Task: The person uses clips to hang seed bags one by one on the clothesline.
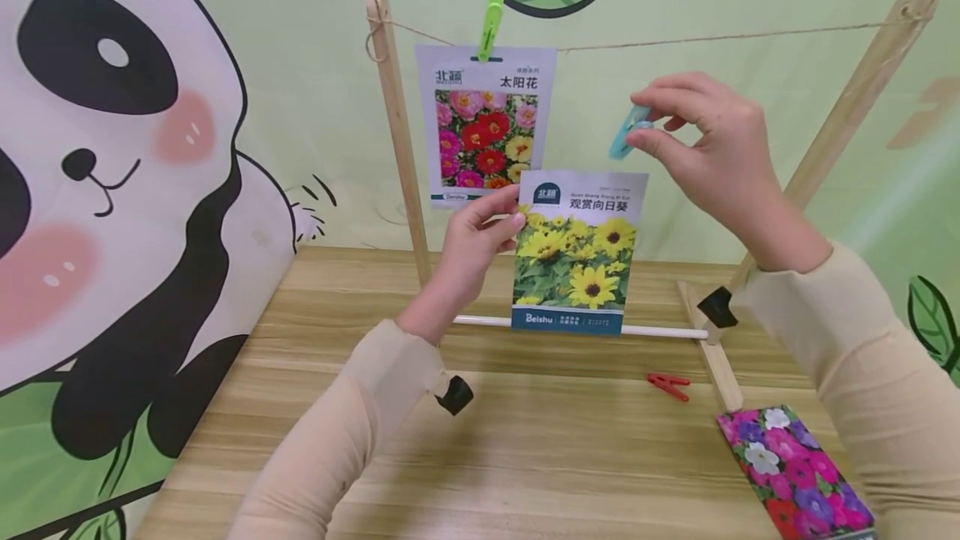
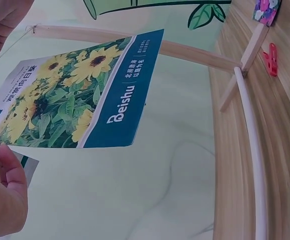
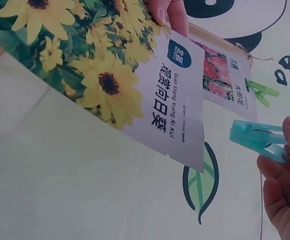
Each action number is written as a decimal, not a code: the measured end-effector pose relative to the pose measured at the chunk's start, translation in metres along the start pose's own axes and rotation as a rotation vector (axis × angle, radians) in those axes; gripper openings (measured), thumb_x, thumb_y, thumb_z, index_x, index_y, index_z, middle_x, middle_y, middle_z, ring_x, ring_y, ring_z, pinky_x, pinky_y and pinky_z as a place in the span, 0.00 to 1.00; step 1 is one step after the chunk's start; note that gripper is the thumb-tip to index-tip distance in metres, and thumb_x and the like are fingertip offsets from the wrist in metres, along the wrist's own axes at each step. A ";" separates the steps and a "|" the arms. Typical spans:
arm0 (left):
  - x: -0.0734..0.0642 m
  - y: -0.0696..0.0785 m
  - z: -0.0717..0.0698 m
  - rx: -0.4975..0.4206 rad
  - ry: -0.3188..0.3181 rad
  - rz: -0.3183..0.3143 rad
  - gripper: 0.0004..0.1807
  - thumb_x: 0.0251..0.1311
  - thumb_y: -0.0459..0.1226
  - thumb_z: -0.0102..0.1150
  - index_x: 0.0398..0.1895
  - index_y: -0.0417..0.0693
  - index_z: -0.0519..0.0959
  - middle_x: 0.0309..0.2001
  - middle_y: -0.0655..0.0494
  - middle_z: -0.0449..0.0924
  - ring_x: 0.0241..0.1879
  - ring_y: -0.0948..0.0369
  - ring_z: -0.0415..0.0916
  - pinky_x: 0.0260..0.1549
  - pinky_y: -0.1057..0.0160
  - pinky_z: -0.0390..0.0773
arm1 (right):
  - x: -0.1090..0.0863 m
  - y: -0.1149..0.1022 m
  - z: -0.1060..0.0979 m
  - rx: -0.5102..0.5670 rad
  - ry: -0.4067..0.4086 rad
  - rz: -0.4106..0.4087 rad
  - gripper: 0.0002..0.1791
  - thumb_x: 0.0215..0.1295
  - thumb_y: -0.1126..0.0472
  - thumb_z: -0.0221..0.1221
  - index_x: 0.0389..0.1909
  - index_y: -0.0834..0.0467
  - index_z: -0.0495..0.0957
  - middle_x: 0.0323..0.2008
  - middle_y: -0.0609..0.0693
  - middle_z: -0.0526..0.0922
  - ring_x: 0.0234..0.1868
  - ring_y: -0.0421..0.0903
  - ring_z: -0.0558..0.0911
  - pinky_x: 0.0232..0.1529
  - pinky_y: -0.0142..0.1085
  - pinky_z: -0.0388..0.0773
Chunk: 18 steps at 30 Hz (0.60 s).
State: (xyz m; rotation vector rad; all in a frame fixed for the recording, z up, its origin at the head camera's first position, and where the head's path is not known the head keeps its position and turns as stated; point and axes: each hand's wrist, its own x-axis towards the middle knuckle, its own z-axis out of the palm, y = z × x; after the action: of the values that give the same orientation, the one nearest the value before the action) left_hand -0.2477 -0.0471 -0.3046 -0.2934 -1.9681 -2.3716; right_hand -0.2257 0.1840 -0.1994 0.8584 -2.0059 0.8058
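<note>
My left hand (image 1: 480, 236) pinches the upper left edge of a seed packet with yellow sunflowers (image 1: 577, 265), held upright below the twine (image 1: 720, 36). In my right hand (image 1: 712, 140) a light blue clothespin (image 1: 628, 133) is gripped between thumb and fingers, just above the packet's top right corner. The right wrist view shows the clothespin (image 3: 257, 136) apart from the packet's top edge. Behind and to the left, a second seed packet with pink and red flowers (image 1: 487, 127) hangs from the twine by a green clothespin (image 1: 491, 25).
Wooden posts (image 1: 401, 132) hold the twine at both ends, joined low down by a white rod (image 1: 667, 332). On the wooden table (image 1: 525, 457) lie a red clothespin (image 1: 667, 386) and a packet with purple and pink flowers (image 1: 795, 473). A panda-painted wall (image 1: 322, 107) stands behind.
</note>
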 end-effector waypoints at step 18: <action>0.004 0.013 0.008 -0.045 0.031 0.049 0.20 0.73 0.22 0.57 0.67 0.28 0.77 0.42 0.54 0.78 0.35 0.67 0.74 0.31 0.73 0.77 | 0.013 -0.007 -0.006 0.005 0.002 0.064 0.15 0.62 0.76 0.72 0.49 0.74 0.87 0.48 0.65 0.88 0.42 0.18 0.75 0.47 0.18 0.74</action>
State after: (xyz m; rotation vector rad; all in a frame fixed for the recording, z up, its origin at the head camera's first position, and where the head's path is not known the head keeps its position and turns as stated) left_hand -0.2484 -0.0416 -0.2903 -0.3007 -1.8744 -2.3781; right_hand -0.2233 0.1806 -0.1839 0.7992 -2.0389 0.8473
